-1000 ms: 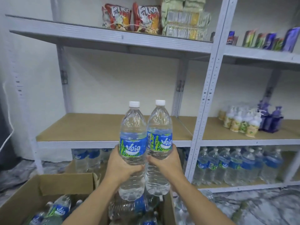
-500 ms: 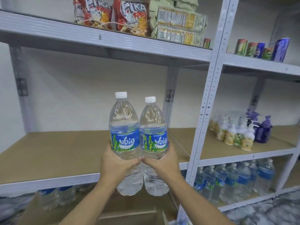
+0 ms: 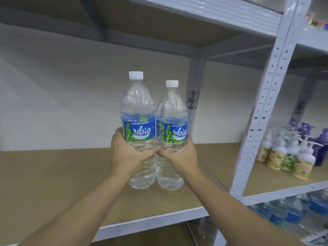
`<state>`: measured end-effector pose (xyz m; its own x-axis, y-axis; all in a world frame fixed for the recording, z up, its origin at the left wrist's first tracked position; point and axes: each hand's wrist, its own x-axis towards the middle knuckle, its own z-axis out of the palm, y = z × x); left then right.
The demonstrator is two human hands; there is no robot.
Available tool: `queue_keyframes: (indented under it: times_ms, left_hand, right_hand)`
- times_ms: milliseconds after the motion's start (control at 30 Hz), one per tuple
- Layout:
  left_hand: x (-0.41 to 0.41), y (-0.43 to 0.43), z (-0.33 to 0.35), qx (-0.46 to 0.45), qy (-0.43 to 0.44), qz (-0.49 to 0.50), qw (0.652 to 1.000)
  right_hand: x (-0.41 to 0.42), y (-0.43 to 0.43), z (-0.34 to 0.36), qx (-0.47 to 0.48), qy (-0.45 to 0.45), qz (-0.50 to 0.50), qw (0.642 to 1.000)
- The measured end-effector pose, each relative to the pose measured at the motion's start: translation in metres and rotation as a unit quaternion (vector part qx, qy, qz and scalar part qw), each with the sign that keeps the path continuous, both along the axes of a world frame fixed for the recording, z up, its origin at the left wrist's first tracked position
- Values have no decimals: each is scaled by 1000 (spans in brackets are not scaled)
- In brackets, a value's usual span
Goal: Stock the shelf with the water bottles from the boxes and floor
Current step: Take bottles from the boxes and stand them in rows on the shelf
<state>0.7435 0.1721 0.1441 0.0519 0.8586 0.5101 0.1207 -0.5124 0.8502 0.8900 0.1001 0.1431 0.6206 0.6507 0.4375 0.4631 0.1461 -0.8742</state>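
Two clear water bottles with white caps and blue labels stand upright side by side over the brown shelf board (image 3: 53, 174). My left hand (image 3: 127, 153) grips the left bottle (image 3: 137, 114) around its middle. My right hand (image 3: 179, 155) grips the right bottle (image 3: 171, 112) the same way. The two bottles touch each other, and their bases are at or just above the board, well inside the shelf's front edge. My thumbs meet between the bottles.
A white perforated upright (image 3: 262, 107) stands to the right. Past it, soap pump bottles (image 3: 287, 157) sit on the neighbouring shelf. Several water bottles (image 3: 291, 212) fill the shelf below. The upper shelf's underside (image 3: 159, 23) hangs overhead.
Both hands have carried the bottles up and forward from above the box to over the middle shelf board. The view has closed in on the shelf.
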Motion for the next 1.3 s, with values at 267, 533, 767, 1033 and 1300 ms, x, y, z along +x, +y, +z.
queue_keyframes:
  times_ms: [267,533,767,1033,1300]
  left_hand:
    - [41,62,-17,14,33,27,999]
    - [53,90,-26,26,31,30,999]
    - [52,91,-31,19,24,26,999]
    - [41,100,-42,32,51,35,998]
    - [48,101,-44,48,64,44,996]
  right_hand:
    - [47,73,-24,35,8,-20,999]
    - [100,143,-19,59,8,-32,998]
    - [130,189,-38,60,21,-32,997]
    - [143,200,-71,60,53,-32,996]
    - [148,200,-71,32,41,-15,999]
